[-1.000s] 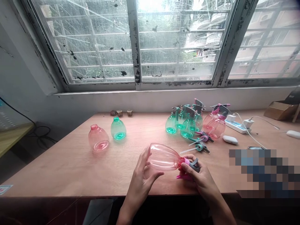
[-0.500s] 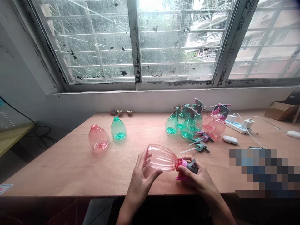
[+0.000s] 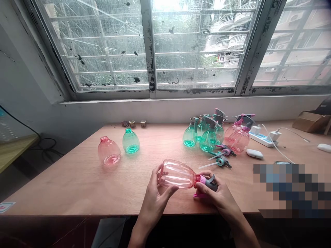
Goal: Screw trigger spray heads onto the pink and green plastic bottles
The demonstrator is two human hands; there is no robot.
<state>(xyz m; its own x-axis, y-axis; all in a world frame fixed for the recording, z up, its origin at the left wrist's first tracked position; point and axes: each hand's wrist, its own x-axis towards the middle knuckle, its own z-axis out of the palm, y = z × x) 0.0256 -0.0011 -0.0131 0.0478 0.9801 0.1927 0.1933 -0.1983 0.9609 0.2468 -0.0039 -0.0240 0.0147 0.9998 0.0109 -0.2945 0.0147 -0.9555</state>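
Note:
A clear pink spray bottle [image 3: 178, 174] lies sideways in the air between my hands, its neck pointing right. My left hand [image 3: 158, 193] is wrapped round the base end, thumb below and fingers behind. At the neck, my right hand [image 3: 214, 189] grips the pink collar and grey spray head [image 3: 211, 183]; some of its fingers are hidden behind the head. Just beyond my right hand, two loose spray heads, one with a teal collar [image 3: 220, 162] and one with a pink collar [image 3: 226, 151], lie with their white tubes pointing left.
An open pink bottle [image 3: 109, 151] and an open green bottle [image 3: 131, 141] stand at the left. Several green spray bottles [image 3: 207, 139] and pink spray bottles [image 3: 239, 139] cluster at the back right, beside a power strip [image 3: 262, 139]. A white case [image 3: 254, 154] lies nearby.
The held bottle has shifted very slightly to the left with my hands. Both hands keep their grip, and the things on the table have stayed put.

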